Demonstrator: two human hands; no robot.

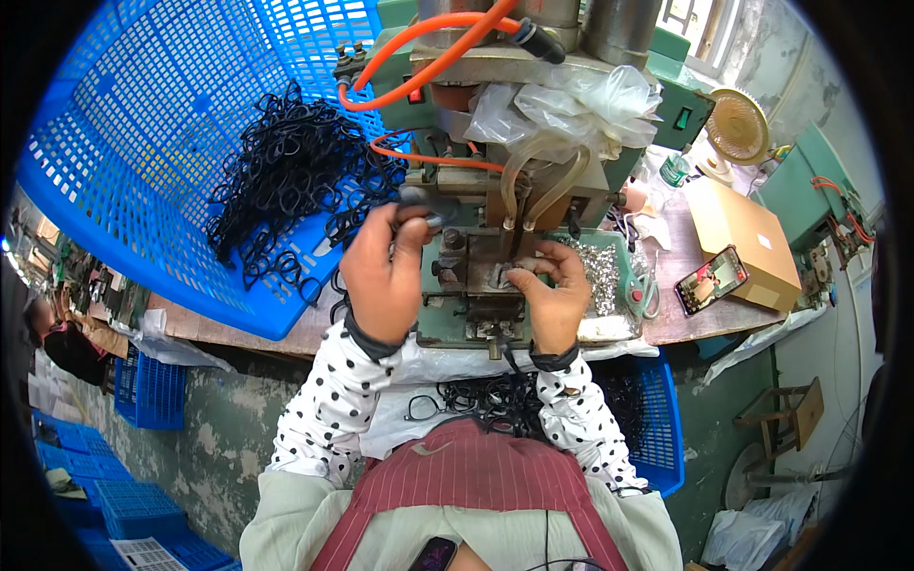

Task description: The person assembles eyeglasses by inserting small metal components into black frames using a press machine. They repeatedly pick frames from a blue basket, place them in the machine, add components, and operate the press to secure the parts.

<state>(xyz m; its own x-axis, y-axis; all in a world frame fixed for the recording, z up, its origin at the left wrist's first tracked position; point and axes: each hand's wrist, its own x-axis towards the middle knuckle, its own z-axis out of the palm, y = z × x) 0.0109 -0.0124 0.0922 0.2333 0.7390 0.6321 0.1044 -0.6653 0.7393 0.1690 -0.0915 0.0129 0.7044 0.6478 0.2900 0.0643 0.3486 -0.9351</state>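
My left hand [384, 276] is raised at the left side of a green bench press [486, 331]. Its thumb and fingers are pinched on a dark, motion-blurred piece [426, 203], perhaps one of the black loop-shaped frames. My right hand [552, 293] is at the press's metal work block [483, 265], thumb and forefinger closed together beside the tooling. Whatever lies between those fingertips is too small to tell. A tray [624, 327] of small shiny metal parts [598, 276] sits just right of this hand.
A large blue basket [143, 252] at left holds a heap of black loop-shaped frames [295, 171]. Orange air hoses [419, 38] hang over the press. A phone [711, 281] leans on a cardboard box [747, 238] at right. Another blue basket [664, 419] stands below the table edge.
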